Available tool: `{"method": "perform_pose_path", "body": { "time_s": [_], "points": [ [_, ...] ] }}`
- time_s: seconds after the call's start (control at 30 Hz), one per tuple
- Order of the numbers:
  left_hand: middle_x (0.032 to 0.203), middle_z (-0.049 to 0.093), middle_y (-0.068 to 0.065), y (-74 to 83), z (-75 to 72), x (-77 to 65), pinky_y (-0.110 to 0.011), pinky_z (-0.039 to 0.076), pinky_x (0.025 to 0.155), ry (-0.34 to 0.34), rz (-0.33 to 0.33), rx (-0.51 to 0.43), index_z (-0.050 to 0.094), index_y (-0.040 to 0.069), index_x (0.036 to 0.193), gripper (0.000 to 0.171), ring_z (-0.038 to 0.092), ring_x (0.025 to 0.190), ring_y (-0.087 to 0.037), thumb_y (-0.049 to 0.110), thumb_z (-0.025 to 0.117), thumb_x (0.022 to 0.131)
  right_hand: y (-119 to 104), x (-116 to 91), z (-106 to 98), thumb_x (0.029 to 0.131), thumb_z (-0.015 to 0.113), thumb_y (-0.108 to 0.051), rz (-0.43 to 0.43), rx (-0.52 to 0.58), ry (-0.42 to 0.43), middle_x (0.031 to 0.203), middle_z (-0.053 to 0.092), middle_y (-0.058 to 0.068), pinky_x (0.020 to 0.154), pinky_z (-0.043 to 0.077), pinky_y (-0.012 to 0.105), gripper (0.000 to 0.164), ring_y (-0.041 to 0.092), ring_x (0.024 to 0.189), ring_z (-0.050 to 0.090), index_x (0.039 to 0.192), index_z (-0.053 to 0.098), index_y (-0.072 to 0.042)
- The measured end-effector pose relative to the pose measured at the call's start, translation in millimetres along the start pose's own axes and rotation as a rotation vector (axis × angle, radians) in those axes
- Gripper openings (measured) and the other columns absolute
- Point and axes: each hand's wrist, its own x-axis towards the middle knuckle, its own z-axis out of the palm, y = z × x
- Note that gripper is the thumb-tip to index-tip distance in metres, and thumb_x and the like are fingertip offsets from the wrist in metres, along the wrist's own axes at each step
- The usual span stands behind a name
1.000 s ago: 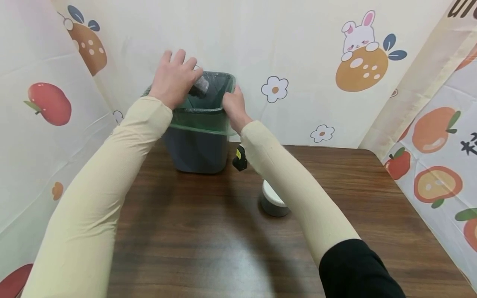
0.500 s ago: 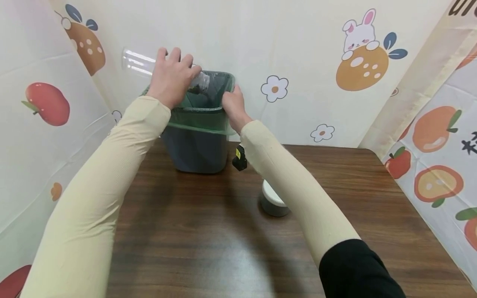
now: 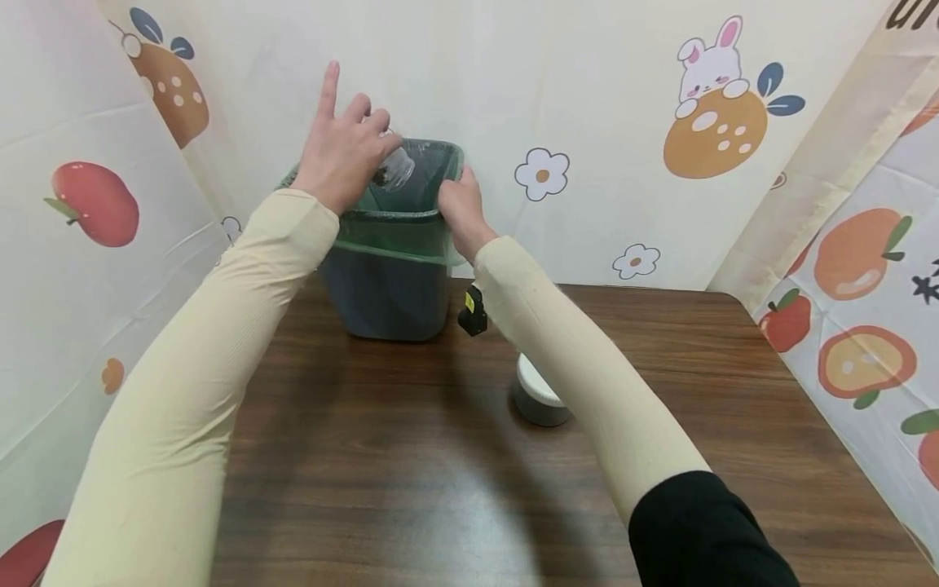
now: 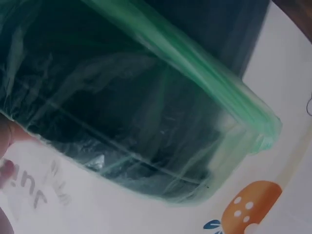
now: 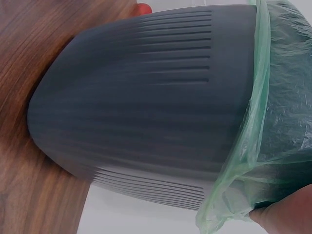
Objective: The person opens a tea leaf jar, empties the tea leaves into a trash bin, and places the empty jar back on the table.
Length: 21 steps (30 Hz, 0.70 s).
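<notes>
My left hand (image 3: 341,155) holds a clear plastic jar (image 3: 396,169) by its side, tilted with the mouth over the bin's opening. Dark matter shows near its mouth; the hand hides the rest. The index finger points up, away from the other fingers. Only fingertips (image 4: 6,168) of this hand show in the left wrist view. My right hand (image 3: 464,210) grips the right rim of the dark grey bin (image 3: 389,297), thumb (image 5: 287,212) on the green bin liner (image 5: 263,73). The liner's edge is folded down over the outside of the bin, which stands on the table.
A grey tub with a white lid (image 3: 535,383) stands on the brown wooden table (image 3: 411,456), partly behind my right forearm. A small black device (image 3: 473,312) sits at my right wrist. Fruit-print curtains (image 3: 587,122) close off the back and sides.
The jar's clear body showed left of my hand half a second ago and is now hidden behind it. My left index finger has lifted. The right hand stays on the rim.
</notes>
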Motion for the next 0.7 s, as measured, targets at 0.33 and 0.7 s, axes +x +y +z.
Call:
{"method": "perform_pose_path", "body": {
  "time_s": [0.33,0.7],
  "points": [
    [0.099,0.057,-0.013,-2.6,-1.1,1.3,-0.049,-0.009,0.111,-0.061,0.115,0.095,0.070,0.009,0.098,0.027,0.043,0.109,-0.031,-0.011,0.065,0.081,0.0,-0.3,0.1,0.097,0.033,-0.006,0.013,-0.003,0.006,0.139,0.042,0.005,0.101,0.035,0.028,0.050,0.011,0.115,0.041,0.147,0.030,-0.013],
    [0.099,0.061,-0.009,-0.5,-0.1,4.3,-0.049,-0.010,0.111,-0.065,0.300,0.219,0.072,0.009,0.084,0.021,0.045,0.107,-0.029,-0.010,0.071,0.076,-1.3,0.0,-1.9,0.097,0.034,-0.007,-0.001,0.018,-0.016,0.136,0.044,0.005,0.098,0.036,0.029,0.047,0.011,0.113,0.042,0.144,0.032,-0.012]
  ]
}}
